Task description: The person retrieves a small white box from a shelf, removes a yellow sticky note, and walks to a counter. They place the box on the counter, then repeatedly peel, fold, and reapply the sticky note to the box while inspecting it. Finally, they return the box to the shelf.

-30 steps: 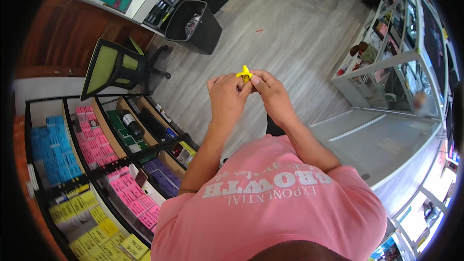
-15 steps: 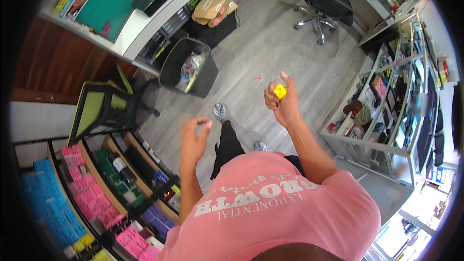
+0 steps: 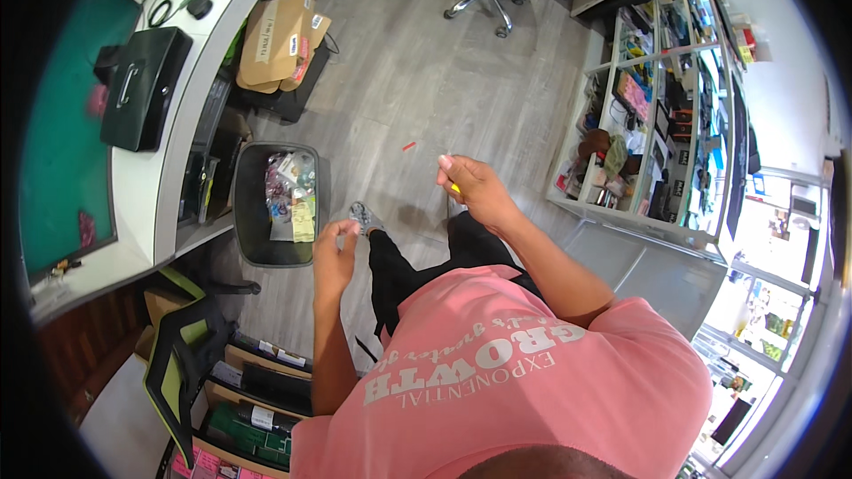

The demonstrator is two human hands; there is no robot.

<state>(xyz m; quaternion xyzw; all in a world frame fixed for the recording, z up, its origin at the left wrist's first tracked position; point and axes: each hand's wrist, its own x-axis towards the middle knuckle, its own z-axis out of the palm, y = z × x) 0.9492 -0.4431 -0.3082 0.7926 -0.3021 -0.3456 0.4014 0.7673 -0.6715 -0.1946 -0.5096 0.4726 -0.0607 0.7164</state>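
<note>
My right hand (image 3: pixel 479 191) is closed in front of my body, thumb stretched along the top. A bit of yellow, crumpled material (image 3: pixel 456 188) shows between its fingers; most of it is hidden in the fist. To the left, my left hand (image 3: pixel 334 257) is held up near the bin's right side, fingers loosely bent and the thumb close to them. I see nothing in it. The dark grey waste bin (image 3: pixel 248 231) stands on the floor, with crumpled plastic and papers (image 3: pixel 291 191) inside.
A small red strip (image 3: pixel 409 146) lies on the grey floor. Flattened cardboard boxes (image 3: pixel 280 40) rest by the white counter (image 3: pixel 160 186), which bears a black cash box (image 3: pixel 146 89). A green-black chair (image 3: pixel 177 355) is at lower left, a glass display case (image 3: pixel 657 124) at right.
The view has turned and shifted, so the bin and counter sit nearer my hands. My right hand has rotated, and less of the yellow material shows. My left hand's fingers and thumb have drawn closer together.
</note>
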